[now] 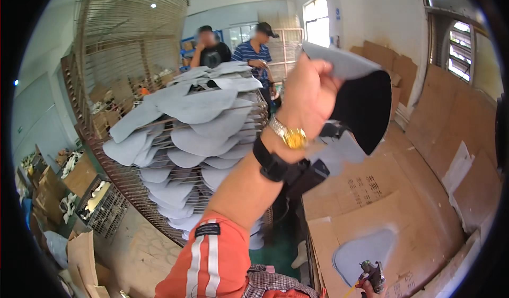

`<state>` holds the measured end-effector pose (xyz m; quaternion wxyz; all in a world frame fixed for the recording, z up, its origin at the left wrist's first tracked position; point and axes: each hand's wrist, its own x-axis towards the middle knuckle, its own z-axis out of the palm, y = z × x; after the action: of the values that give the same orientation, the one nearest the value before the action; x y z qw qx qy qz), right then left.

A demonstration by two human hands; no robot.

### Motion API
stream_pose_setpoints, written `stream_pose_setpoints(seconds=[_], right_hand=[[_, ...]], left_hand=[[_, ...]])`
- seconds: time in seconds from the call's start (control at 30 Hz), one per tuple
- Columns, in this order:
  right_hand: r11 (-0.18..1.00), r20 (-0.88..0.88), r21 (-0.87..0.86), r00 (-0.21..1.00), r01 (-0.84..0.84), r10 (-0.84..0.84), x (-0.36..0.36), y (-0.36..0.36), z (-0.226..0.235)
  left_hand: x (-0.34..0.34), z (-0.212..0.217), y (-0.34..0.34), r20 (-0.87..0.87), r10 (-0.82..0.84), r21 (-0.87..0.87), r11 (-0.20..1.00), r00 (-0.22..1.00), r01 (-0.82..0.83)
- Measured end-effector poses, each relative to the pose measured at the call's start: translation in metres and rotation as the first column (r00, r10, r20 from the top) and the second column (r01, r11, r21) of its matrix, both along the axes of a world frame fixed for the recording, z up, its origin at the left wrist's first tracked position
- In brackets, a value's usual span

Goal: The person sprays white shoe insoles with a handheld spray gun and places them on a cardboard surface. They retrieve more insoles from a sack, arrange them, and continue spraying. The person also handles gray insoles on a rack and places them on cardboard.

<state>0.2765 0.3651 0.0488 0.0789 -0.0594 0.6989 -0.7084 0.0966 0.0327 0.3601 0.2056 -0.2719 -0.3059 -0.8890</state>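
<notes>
My left hand (pixel 310 93) is raised in the upper middle, its fingers pinching the edge of a curved sheet piece (pixel 366 109), grey on one face and black on the other. The piece bends and hangs to the right of the hand. Low at the right edge of the table, my right hand (pixel 369 292) is wrapped round a small metal spray gun (pixel 375 277); most of this hand is cut off by the frame. Just beyond the spray gun, a grey rounded cut piece (pixel 366 250) lies flat on the cardboard. More grey cut pieces (pixel 199 107) lie on the wire rack to the left.
The tall wire rack (pixel 132 178) stands left of the table, its layers overhung by pieces. Cardboard (pixel 419 192) covers the table and leans along its right side. Two people (pixel 254 54) stand behind the rack. Crates (pixel 106 208) and boxes sit on the floor at left.
</notes>
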Motion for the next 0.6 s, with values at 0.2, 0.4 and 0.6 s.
stream_pose_setpoints(seconds=[0.2,0.4,0.6], right_hand=[[0.996,0.189,0.085,0.982,-0.019,0.002,-0.045,-0.016,-0.010],[0.898,-0.033,0.375,0.971,0.231,-0.236,-0.094,-0.027,-0.061],[0.314,-0.377,0.745,0.759,0.589,-0.530,-0.141,0.026,-0.116]], left_hand=[[0.015,0.126,-0.082,-0.114,0.220,-0.070,0.971,0.969,-0.229],[0.086,0.197,-0.157,-0.186,0.570,-0.074,0.804,0.801,-0.590],[0.151,0.152,-0.195,-0.653,0.691,-0.390,-0.657,-0.310,-0.645]])
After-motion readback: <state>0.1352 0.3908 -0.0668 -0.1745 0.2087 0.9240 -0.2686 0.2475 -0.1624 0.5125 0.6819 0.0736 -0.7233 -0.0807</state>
